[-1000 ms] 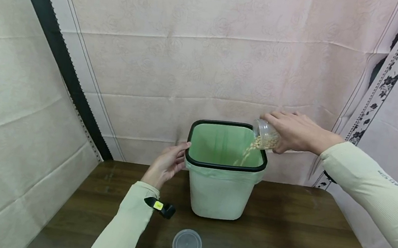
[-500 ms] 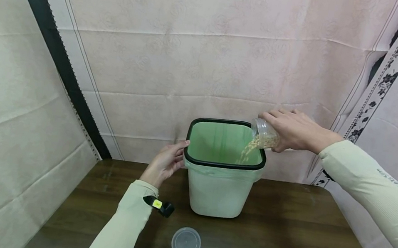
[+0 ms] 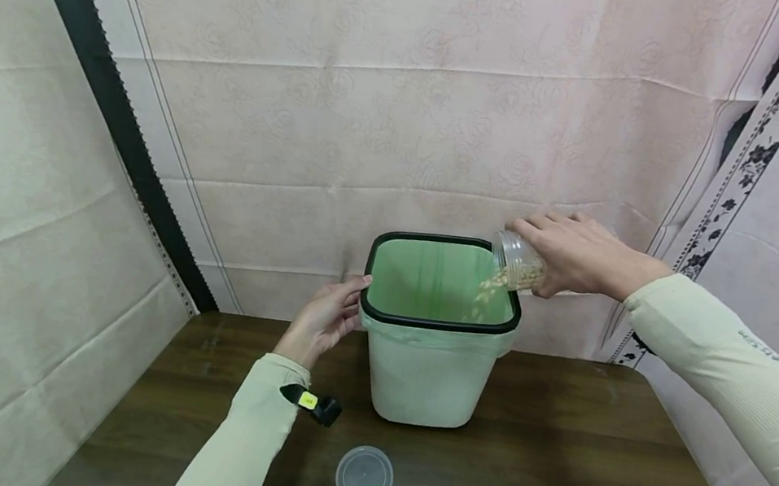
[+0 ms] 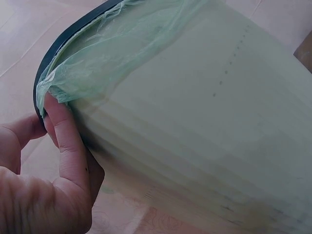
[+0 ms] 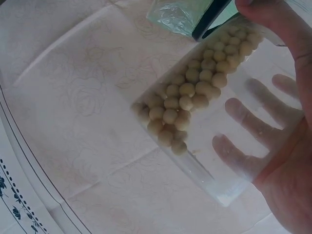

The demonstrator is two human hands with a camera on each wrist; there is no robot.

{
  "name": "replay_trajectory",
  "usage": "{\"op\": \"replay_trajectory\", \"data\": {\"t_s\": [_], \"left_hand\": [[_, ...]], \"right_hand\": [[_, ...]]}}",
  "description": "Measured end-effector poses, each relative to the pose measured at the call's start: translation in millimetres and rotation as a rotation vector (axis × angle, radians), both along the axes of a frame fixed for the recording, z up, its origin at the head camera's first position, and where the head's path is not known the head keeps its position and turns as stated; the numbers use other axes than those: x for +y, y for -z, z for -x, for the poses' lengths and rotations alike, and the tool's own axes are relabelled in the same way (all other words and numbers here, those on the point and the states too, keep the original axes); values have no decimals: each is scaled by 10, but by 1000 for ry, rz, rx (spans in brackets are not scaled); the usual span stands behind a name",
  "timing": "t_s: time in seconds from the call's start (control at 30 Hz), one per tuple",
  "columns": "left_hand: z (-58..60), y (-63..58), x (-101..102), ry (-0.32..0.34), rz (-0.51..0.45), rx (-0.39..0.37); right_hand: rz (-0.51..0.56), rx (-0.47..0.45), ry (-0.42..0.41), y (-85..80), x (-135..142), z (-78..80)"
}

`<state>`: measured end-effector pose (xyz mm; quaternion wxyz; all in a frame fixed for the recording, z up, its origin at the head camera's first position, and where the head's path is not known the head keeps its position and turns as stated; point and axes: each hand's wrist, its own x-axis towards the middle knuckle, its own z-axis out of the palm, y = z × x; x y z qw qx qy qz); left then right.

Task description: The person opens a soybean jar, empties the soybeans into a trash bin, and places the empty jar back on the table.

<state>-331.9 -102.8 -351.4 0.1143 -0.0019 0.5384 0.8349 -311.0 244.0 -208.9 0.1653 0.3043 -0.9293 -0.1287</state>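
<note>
Pale beans (image 3: 493, 284) spill from a clear jar (image 3: 515, 253) into a green-lined bin (image 3: 426, 381)

The right hand (image 3: 575, 258) grips the jar, tilted mouth-down at the bin's right edge, more beans lying inside. The left hand (image 3: 324, 321) pinches the black rim (image 3: 441, 325) on the opposite side. The bin stands upright on the wooden table (image 3: 569, 447); a round translucent lid (image 3: 364, 479) lies in front of it.

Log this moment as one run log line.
left hand: pinches bin at rim | right hand: holds clear jar tilted | beans: some falling into bin, some in jar | lid: on table
</note>
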Motion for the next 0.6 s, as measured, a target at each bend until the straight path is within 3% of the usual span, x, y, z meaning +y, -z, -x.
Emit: {"op": "replay_trajectory", "data": {"t_s": [0.6], "left_hand": [[-2,1,-7,1,8,-4]], "right_hand": [[-29,25,-3,-15,-33,4]]}}
